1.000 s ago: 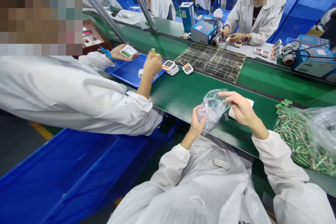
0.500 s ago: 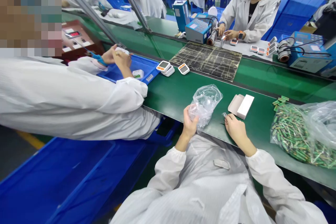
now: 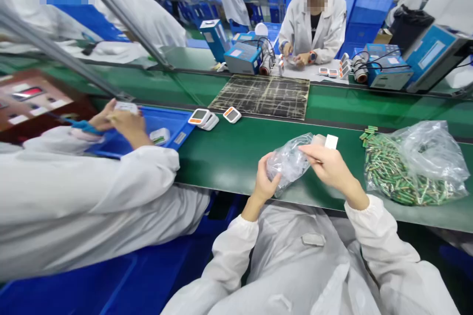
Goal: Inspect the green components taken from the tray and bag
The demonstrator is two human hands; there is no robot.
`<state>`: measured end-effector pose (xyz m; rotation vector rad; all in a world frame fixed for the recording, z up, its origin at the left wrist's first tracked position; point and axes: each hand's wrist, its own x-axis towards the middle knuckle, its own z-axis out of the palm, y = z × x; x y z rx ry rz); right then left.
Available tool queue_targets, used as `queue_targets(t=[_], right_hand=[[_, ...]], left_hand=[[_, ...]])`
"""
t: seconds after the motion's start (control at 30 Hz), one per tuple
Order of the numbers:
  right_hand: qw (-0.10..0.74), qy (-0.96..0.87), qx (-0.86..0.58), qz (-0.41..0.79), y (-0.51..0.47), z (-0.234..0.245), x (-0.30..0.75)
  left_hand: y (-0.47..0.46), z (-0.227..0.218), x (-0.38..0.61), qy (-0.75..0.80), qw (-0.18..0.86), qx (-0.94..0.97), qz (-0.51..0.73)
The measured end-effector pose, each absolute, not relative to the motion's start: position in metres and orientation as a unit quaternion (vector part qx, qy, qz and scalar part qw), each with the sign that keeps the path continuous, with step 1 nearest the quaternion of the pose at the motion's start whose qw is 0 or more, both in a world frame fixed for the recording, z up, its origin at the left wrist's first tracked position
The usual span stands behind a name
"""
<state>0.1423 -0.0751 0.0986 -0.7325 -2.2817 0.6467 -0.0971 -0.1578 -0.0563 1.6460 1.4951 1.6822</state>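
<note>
My left hand (image 3: 266,179) grips a crumpled clear plastic bag (image 3: 288,162) low on its side, above the green conveyor belt (image 3: 229,162). My right hand (image 3: 327,163) reaches across with its fingertips pinched at the bag's upper edge. Whether a small item lies between those fingers is hidden. Behind the right hand, a white box (image 3: 331,141) is mostly covered. To the right of that hand sits a large clear bag of green cylindrical cells (image 3: 402,174), with a few loose cells (image 3: 367,133) beside it.
On my left, a co-worker's hands (image 3: 120,120) hold a white device over a blue tray (image 3: 166,123). White devices (image 3: 201,119) sit on the belt near a dark mat (image 3: 264,97). Another worker (image 3: 312,27) sits across the belt among blue machines.
My right hand has moved left from the belt beside the white box up to the bag's upper edge. The whole view has also shifted, with the belt and surroundings lying lower and more level.
</note>
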Motion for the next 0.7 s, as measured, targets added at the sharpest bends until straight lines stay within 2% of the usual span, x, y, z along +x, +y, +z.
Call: queue_targets(t=[0.07, 0.13, 0.2, 0.3, 0.33, 0.4, 0.47, 0.57, 0.7], right_hand=[[0.405, -0.801, -0.37, 0.241, -0.074, 0.087, 0.161], [0.422, -0.728, -0.502, 0.199, -0.076, 0.069, 0.178], [0.359, -0.684, -0.614, 0.164, -0.082, 0.046, 0.185], [0.212, -0.647, -0.708, 0.186, -0.094, 0.012, 0.173], [0.185, -0.634, -0.726, 0.195, -0.096, 0.004, 0.167], [0.189, -0.61, -0.74, 0.211, -0.102, -0.004, 0.162], [0.268, -0.598, -0.718, 0.234, -0.115, 0.0, 0.173], [0.461, -0.518, -0.676, 0.249, -0.149, 0.019, 0.224], [0.683, -0.27, -0.67, 0.109, -0.184, 0.06, 0.351]], left_hand=[[-0.15, -0.057, -0.103, 0.543, 0.174, 0.567, 0.594], [-0.142, -0.059, -0.109, 0.563, 0.165, 0.543, 0.601], [-0.132, -0.06, -0.116, 0.574, 0.167, 0.516, 0.614], [-0.112, -0.062, -0.122, 0.584, 0.198, 0.488, 0.618], [-0.104, -0.063, -0.122, 0.587, 0.211, 0.485, 0.613], [-0.091, -0.061, -0.12, 0.57, 0.236, 0.496, 0.611], [-0.084, -0.058, -0.116, 0.534, 0.26, 0.521, 0.613], [-0.084, -0.056, -0.111, 0.506, 0.282, 0.549, 0.603], [-0.092, -0.055, -0.106, 0.544, 0.305, 0.547, 0.558]])
